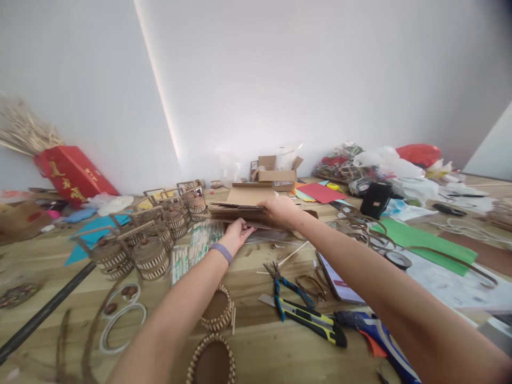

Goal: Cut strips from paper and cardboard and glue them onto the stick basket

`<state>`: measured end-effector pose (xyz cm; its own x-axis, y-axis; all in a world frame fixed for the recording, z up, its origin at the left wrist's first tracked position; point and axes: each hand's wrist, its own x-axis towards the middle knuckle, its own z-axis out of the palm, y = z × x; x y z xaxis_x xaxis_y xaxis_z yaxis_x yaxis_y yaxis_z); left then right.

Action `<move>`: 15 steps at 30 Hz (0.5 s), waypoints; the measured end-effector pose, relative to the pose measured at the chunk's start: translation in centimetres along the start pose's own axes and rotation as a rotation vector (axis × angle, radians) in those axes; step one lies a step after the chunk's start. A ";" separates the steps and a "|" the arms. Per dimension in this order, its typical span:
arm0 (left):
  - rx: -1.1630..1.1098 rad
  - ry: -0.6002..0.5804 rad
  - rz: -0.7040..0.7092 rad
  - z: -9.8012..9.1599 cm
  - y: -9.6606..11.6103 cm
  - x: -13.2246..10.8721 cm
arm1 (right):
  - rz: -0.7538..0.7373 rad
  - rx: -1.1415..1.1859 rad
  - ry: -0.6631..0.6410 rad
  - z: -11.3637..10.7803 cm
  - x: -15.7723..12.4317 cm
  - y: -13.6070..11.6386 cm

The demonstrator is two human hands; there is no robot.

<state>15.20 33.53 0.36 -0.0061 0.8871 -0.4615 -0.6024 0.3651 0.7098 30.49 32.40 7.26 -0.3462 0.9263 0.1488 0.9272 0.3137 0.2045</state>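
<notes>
Both hands are at a stack of brown cardboard pieces in the middle of the table. My right hand is closed over the near edge of the cardboard from the right. My left hand, with a purple band at its wrist, pinches the lower edge from below. Part of its fingers is hidden. Under and left of the cardboard lie plastic packs of wrapped sticks. Small round woven baskets with handles stand in rows to the left. Nearer me lie two oval rings of short wooden pieces.
Pliers, a yellow-black utility knife and a blue glue gun lie front right. A phone-like screen is under my right forearm. An open box stands by the wall. Green paper and plastic bags are at right.
</notes>
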 end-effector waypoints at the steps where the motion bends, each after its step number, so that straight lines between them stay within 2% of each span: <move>1: -0.006 -0.005 0.015 -0.4 -0.3 -1.4 | 0.000 -0.001 0.001 -0.2 0.0 0.0; 7: -0.042 -0.042 0.110 -4.0 -2.2 -12.0 | 0.001 -0.032 0.003 -1.5 -0.3 -0.1; 10: -0.069 -0.036 0.155 -6.7 -3.2 -17.8 | -0.015 -0.056 -0.009 -1.2 -0.8 0.0; 12: -0.090 -0.019 0.184 -10.3 -4.1 -21.2 | -0.034 -0.072 -0.022 -0.3 -1.2 -0.1; 13: -0.071 0.003 0.162 -12.8 -4.8 -22.6 | -0.046 -0.079 -0.029 0.2 -1.5 -0.2; 15: -0.013 0.077 0.135 -19.4 -6.3 -24.7 | -0.072 -0.086 -0.039 1.7 -2.1 -0.7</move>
<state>3.68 3.78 -3.06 -0.1485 0.9037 -0.4015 -0.6021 0.2395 0.7617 30.80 30.62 5.14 -0.4039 0.9100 0.0936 0.8840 0.3619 0.2959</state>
